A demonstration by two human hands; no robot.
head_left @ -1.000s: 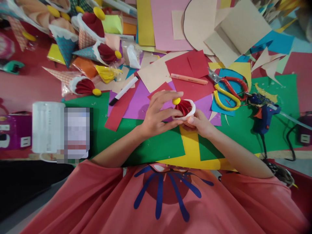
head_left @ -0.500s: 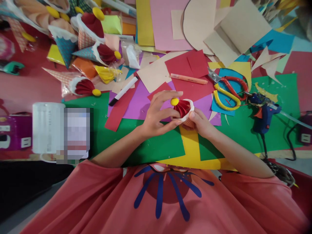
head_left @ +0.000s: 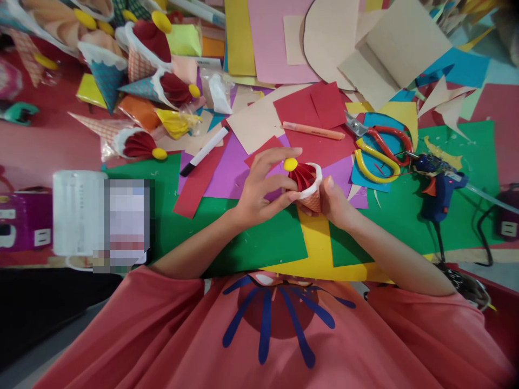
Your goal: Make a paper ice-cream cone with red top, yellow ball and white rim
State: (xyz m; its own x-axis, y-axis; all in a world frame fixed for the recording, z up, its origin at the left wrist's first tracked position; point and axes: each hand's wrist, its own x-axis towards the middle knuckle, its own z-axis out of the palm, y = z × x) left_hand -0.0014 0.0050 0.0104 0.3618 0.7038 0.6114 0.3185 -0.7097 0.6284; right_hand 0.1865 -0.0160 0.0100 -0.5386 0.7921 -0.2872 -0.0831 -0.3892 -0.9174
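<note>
A small paper ice cream cone is held up between my two hands, over the coloured sheets. It has a checked cone, a white scalloped rim, a pleated dark red top and a yellow ball at the tip. My left hand pinches the near left side of the rim between thumb and fingers, while its forefinger arches over by the ball. Around the cone's right side and underneath curls my right hand; its thumb points up beside the rim, and its other fingers are mostly hidden.
To the right lie scissors and a blue glue gun with a cord. An orange highlighter and a white marker rest on paper scraps. Several finished paper cones fill the upper left. A phone lies at left.
My right thumb has come off the white rim and now stands beside it, so more of the checked cone shows. The left hand keeps its grip almost unmoved.
</note>
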